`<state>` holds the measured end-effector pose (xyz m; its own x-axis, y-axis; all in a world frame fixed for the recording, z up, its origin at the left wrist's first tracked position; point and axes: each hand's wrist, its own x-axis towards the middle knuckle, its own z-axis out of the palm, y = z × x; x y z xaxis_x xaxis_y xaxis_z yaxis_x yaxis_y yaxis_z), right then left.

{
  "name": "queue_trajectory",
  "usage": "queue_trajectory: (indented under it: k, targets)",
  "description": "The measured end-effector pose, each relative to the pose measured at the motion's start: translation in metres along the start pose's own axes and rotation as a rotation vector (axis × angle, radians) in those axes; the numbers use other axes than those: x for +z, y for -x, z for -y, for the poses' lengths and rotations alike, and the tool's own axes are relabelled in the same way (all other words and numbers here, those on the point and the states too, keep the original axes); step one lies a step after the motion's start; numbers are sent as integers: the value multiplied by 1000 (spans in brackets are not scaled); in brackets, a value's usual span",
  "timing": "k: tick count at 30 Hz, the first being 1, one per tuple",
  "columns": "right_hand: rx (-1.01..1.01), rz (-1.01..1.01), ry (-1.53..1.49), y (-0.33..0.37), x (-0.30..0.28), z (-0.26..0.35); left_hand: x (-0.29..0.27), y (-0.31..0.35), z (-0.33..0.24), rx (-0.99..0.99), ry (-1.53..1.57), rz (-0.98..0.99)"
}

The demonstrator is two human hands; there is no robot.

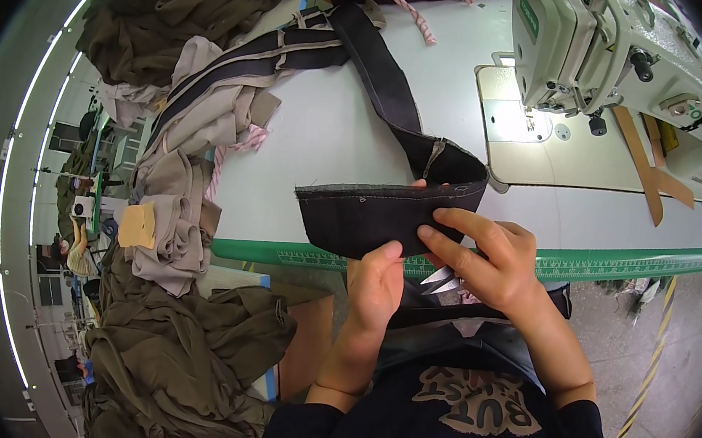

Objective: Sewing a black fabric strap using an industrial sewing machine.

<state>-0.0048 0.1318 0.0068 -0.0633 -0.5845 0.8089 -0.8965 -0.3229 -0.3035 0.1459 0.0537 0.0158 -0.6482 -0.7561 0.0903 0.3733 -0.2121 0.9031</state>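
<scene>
Curving black fabric band (pixel 338 222): I see it across the fingertips of both hands, stitched edge uppermost, the rest running up and left from the fingers.
Left hand (pixel 373 295): grasping the band, thumb on its front near the lower edge; I lose the other fingers behind the cloth.
Right hand (pixel 495 262): two fingers laid on the band's face, small scissors (pixel 445 281) held below them, blades pointing left.
Green ruled edge (pixel 617 260): either side of the fingers, bordering the white table (pixel 299 146).
Sewing machine (pixel 611 58): beyond my fingers, rightward.
Grey garments (pixel 226 114): left of the fingers.
Brown cloth (pixel 176 363): heaped lower left of them.
</scene>
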Motion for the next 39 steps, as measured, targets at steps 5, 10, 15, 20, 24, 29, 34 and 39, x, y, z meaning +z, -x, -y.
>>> queue_trajectory:
  k: [5, 10, 15, 20, 24, 29, 34, 39]
  targets:
    - [-46, -60, 30, 3, 4, 2, 10, -3, -12, 59, -83, -55]
    - [84, -51, -153, -5, -4, 6, 9, -3, -14, 78, -43, -11]
    - [367, -169, -388, -28, 0, 14, 10, 1, -5, 159, -231, -118]
    - [342, -71, -460, -32, -3, 12, 6, 1, -2, 199, -365, -40]
    - [244, -28, -337, -23, -3, 11, 14, 2, -7, 117, -252, -42]
    - [233, -156, -303, -26, 4, 13, 16, 4, -6, 101, -153, -37]
    - [232, -158, -330, -26, 2, 10, 10, 5, -2, 136, -245, -16]
    - [-26, -87, -29, -20, -9, 8, 19, 2, -7, 54, -97, 31]
